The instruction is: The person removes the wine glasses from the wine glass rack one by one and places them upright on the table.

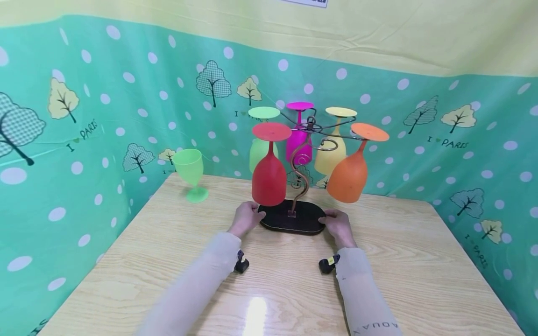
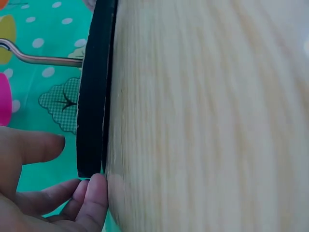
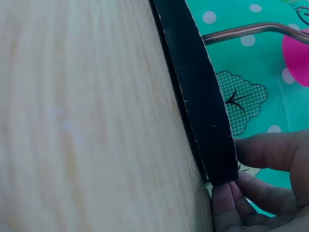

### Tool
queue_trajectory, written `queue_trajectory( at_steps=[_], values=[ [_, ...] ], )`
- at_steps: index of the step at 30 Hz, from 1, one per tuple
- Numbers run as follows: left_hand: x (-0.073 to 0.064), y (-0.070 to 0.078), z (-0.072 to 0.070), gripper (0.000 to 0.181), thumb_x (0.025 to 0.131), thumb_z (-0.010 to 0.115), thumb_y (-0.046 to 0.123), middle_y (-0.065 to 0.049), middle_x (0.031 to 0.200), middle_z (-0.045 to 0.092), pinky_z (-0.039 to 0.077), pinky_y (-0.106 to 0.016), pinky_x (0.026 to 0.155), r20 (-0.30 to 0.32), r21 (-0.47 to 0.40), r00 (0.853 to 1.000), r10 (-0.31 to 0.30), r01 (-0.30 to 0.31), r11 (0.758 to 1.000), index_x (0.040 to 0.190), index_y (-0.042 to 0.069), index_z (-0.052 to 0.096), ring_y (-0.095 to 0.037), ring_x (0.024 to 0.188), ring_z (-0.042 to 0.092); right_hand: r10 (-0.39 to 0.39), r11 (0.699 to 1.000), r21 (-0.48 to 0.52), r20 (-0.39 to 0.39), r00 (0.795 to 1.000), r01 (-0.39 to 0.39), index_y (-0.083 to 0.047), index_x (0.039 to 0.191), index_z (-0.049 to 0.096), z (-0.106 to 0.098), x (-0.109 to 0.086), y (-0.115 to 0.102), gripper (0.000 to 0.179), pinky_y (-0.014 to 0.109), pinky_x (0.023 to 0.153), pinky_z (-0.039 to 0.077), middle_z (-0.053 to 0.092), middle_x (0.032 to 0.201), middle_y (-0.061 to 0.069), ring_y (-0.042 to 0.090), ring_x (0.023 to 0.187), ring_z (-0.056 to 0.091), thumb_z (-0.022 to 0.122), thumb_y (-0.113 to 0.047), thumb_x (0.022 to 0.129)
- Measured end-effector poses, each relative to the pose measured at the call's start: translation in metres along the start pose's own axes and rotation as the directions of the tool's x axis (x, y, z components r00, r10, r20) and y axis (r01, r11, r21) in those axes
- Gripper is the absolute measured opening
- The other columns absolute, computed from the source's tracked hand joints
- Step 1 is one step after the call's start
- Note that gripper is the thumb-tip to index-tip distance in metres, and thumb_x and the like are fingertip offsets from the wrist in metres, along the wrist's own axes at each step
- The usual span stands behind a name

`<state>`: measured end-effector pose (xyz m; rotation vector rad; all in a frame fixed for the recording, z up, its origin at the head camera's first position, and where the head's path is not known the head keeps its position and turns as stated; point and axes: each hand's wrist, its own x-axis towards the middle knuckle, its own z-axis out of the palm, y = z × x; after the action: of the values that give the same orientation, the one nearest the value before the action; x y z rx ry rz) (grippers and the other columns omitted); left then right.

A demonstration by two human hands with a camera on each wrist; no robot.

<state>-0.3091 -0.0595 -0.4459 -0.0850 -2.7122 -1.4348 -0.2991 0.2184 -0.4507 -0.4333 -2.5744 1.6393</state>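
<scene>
Behind the left grip (image 1: 245, 218) and the right grip (image 1: 337, 224), a dotted green curtain (image 1: 420, 182) is hung. Beneath both grips, a wood-grain surface (image 1: 420, 261) is spread. A wire rack (image 1: 306, 183) is located between the grips, its curved stem raised from a black oval base (image 1: 304, 221). Five goblets are suspended upside down: a red goblet (image 1: 269, 182) above and just right of the left grip, an orange goblet (image 1: 348, 179) above the right grip, and a light green goblet (image 1: 264, 112), a magenta goblet (image 1: 297, 144) and a yellow goblet (image 1: 329, 158) farther back. A green goblet (image 1: 189, 165) is stood upright beyond the left grip, to its left. By the right grip, the base end is pinched between thumb and fingers; by the left grip, the opposite end is touched with fingertips, the thumb held clear.
</scene>
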Motion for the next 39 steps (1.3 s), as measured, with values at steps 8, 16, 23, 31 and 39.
queue_trajectory(
  at_steps=[8, 16, 23, 31, 39],
  values=[
    [-0.002, -0.001, 0.005, 0.024, 0.08, 0.07, 0.008, 0.002, 0.058, 0.044, 0.035, -0.026, 0.055, -0.052, -0.071, 0.998, -0.044, 0.04, 0.997, 0.066, 0.005, 0.051, -0.013, 0.056, 0.041, -0.001, 1.0, -0.007, 0.0, 1.0, 0.001, 0.007, 0.12, 0.057, 0.0, 0.001, 0.001, 0.039, 0.043, 0.091, 0.043, 0.055, 0.119, 0.023, 0.033, 0.107, 0.051, 0.064, -0.004, 0.084],
    [-0.003, -0.004, 0.01, 0.034, 0.075, 0.073, 0.006, -0.017, 0.101, 0.068, 0.052, -0.038, 0.082, -0.099, -0.175, 0.987, -0.131, 0.112, 0.978, 0.108, -0.004, 0.068, -0.025, 0.092, 0.062, -0.005, 1.0, -0.008, 0.005, 1.0, 0.005, 0.007, 0.119, 0.058, 0.001, 0.0, 0.001, 0.036, 0.042, 0.088, 0.044, 0.055, 0.118, 0.023, 0.033, 0.104, 0.051, 0.064, -0.004, 0.085],
    [-0.002, -0.007, 0.013, 0.035, 0.075, 0.072, 0.004, -0.016, 0.1, 0.067, 0.052, -0.038, 0.081, -0.109, -0.241, 0.982, -0.157, 0.127, 0.962, 0.109, -0.004, 0.068, -0.025, 0.092, 0.061, -0.006, 1.0, -0.003, 0.0, 1.0, 0.006, 0.007, 0.118, 0.058, 0.0, -0.001, 0.001, 0.036, 0.042, 0.087, 0.044, 0.056, 0.117, 0.023, 0.032, 0.103, 0.051, 0.064, -0.003, 0.084],
    [-0.003, -0.008, 0.014, 0.034, 0.075, 0.072, 0.003, -0.016, 0.1, 0.067, 0.052, -0.037, 0.081, -0.11, -0.28, 0.98, -0.167, 0.131, 0.951, 0.108, -0.003, 0.068, -0.025, 0.092, 0.061, -0.008, 1.0, 0.002, -0.001, 1.0, 0.008, 0.006, 0.119, 0.058, -0.002, 0.0, 0.001, 0.036, 0.042, 0.089, 0.044, 0.056, 0.118, 0.023, 0.032, 0.104, 0.051, 0.064, -0.003, 0.084],
    [-0.005, -0.011, 0.013, 0.032, 0.077, 0.07, 0.001, -0.018, 0.102, 0.066, 0.052, -0.035, 0.08, -0.09, -0.325, 0.981, -0.171, 0.133, 0.936, 0.108, -0.005, 0.066, -0.025, 0.092, 0.06, -0.012, 1.0, -0.015, 0.001, 1.0, 0.012, 0.006, 0.119, 0.058, -0.001, 0.0, 0.002, 0.037, 0.043, 0.091, 0.044, 0.056, 0.119, 0.023, 0.033, 0.106, 0.051, 0.064, -0.004, 0.084]
  ],
)
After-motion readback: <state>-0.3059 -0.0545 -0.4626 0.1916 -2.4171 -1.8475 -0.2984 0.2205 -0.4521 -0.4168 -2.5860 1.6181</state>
